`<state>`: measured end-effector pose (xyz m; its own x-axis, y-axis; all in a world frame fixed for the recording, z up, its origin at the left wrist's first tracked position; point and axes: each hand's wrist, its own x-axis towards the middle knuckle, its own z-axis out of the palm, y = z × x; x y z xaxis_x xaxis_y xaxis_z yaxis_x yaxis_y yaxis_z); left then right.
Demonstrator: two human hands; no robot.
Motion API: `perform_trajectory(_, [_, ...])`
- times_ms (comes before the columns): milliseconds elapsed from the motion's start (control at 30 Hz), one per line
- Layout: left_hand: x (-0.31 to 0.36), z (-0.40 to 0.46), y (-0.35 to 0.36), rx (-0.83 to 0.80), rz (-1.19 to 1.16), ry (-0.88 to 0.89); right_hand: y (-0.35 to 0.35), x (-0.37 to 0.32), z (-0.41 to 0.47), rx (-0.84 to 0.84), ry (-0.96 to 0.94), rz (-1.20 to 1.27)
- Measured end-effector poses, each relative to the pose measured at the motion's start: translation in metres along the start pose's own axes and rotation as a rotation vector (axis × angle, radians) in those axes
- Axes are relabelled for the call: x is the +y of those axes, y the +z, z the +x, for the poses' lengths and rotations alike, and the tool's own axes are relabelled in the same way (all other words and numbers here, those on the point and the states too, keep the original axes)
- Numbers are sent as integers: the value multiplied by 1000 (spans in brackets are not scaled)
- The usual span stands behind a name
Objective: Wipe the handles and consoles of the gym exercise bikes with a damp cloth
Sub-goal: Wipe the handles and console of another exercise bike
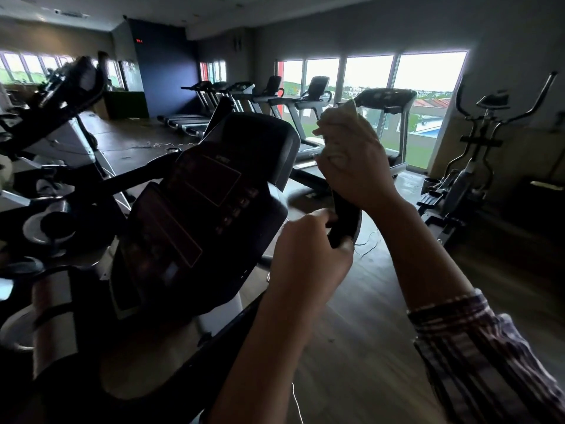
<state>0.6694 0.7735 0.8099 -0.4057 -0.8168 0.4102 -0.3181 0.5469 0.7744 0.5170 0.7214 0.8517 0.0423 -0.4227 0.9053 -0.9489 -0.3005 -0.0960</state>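
An exercise bike's dark console (195, 215) fills the middle of the head view, its screen unlit. To its right rises the bike's black handle (344, 218). My right hand (354, 160) is closed around the top of that handle with a pale cloth (339, 117) bunched in it; the cloth pokes out above and between my fingers. My left hand (305, 246) grips the same handle lower down, just under the right hand. The handle's upper end is hidden by the cloth and my hand.
A second bike's console (73, 87) stands at the left. Several treadmills (308, 105) line the windows behind. An elliptical trainer (486, 142) stands at the right wall. Wooden floor (351, 316) lies under my arms, with thin cables on it.
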Motion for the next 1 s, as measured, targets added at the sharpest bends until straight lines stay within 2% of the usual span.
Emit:
perform_trajectory(200, [-3,-9,-7,-16,52,34,2,-9,-21,91,154,137])
perform_trajectory(400, [-9,-21,-16,-44,56,54,-1,-11,-27,72,190,117])
perform_trajectory(567, [-11,-30,-23,-45,52,85,-1,-16,-44,102,358,216])
perform_trajectory(667, [-12,-31,-25,-46,48,116,-4,-28,-67,123,496,335])
perform_trajectory(733, [-12,-32,-25,-45,46,123,-6,-32,-68,136,523,428])
perform_trajectory(867, [-11,-30,-26,-41,12,69,-8,-24,-54,172,629,749])
perform_trajectory(1000, [-10,-30,-26,-45,7,37,8,-24,-80,247,696,820])
